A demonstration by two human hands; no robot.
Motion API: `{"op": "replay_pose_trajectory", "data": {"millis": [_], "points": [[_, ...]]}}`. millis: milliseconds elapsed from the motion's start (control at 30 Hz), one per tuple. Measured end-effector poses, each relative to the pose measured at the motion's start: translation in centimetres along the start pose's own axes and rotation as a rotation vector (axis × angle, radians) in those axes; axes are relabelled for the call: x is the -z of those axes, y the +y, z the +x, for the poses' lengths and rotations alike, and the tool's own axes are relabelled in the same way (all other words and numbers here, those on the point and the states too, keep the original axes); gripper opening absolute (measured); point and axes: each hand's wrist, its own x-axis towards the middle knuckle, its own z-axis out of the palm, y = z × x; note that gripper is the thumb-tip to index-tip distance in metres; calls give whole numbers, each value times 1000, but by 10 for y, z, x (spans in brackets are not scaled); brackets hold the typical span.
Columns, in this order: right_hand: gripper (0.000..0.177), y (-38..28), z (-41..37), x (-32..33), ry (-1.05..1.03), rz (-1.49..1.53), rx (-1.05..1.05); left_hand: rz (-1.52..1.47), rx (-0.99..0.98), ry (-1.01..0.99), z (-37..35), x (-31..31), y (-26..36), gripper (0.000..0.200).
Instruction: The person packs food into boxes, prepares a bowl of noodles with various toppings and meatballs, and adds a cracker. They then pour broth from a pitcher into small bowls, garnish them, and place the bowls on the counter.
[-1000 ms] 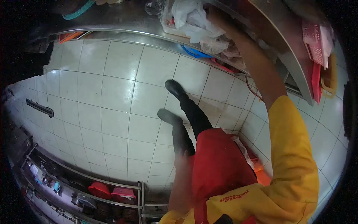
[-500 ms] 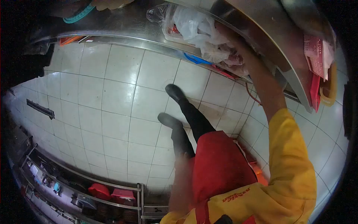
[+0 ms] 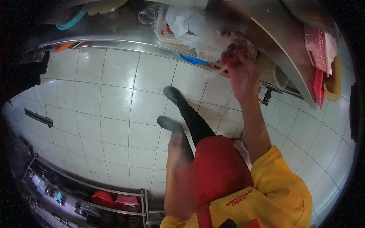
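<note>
As our left hand (image 3: 175, 147) hangs, fingers unreadable | right hand (image 3: 242, 70) fingers grip reddish item (image 3: 232, 59) by worktop (image 3: 121, 30) edge | likely pick-up; next needs clearing plastic bags (image 3: 181, 23)

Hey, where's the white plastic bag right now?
The white plastic bag is at the top centre of the head view, between the pale tray's left rim and the right hand.

Yellow short-sleeved shirt (image 3: 285, 178) at lower right, red two-line lettering (image 3: 239, 198) across it – too blurred to read surely, red apron (image 3: 222, 167) with red strap (image 3: 204, 218), black trousers (image 3: 197, 125), dark round-toed shoes (image 3: 173, 95) – mid-frame
</note>
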Motion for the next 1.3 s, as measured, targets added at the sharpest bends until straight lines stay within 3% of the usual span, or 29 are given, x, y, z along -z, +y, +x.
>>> {"op": "replay_pose_trajectory", "data": {"millis": [67,133,167,200,233,333,367,400,467,533,600,667,800,867,900,1033,1100,1167,1300], "points": [[17,9,-24,-12,-33,68,-118,-228,-134,-23,29,5,8,47],[17,21,-46,-26,-73,140,-235,-363,-202,-84,31,16,86,50],[16,27,-56,-33,-35,-16,-384,-363,-203,-72,37,16,104,50],[16,34,-67,-39,4,-179,-527,-683,-214,-138,43,14,120,51],[17,46,-83,-42,-139,-354,-423,-1004,-223,-208,46,14,129,51],[21,39,-101,-65,-381,-653,-203,-1108,-188,-81,46,14,143,48],[22,34,-100,-72,-478,-771,-97,-1033,-208,31,54,15,130,38],[22,34,-90,-67,-480,-769,-99,-1033,-207,34,56,17,119,38],[23,35,-44,-48,-326,-1149,203,-1231,-25,-48,50,23,99,30],[21,40,22,-38,-159,-1283,322,-1224,25,-16,44,27,91,29],[16,74,86,-5,-314,-1279,352,-1224,0,-83,44,28,71,30],[18,102,134,14,-337,-1869,178,-1214,38,-50,38,28,70,33],[25,77,173,32,-182,-1751,347,-1163,37,-75,33,24,51,34],[30,81,218,78,-566,-1966,150,-1150,32,-39,32,21,48,33],[30,78,214,72,-568,-1972,156,-1156,28,-42,32,20,46,33],[28,67,120,3,-217,-1602,377,-1130,98,20,35,20,44,32],[28,80,114,-7,-129,-1501,422,-1109,109,37,41,19,50,32],[29,105,123,2,-223,-1945,63,-1064,114,31,44,19,57,35],[30,121,145,-10,-179,-1802,-9,-1042,119,20,48,16,58,34]]}}
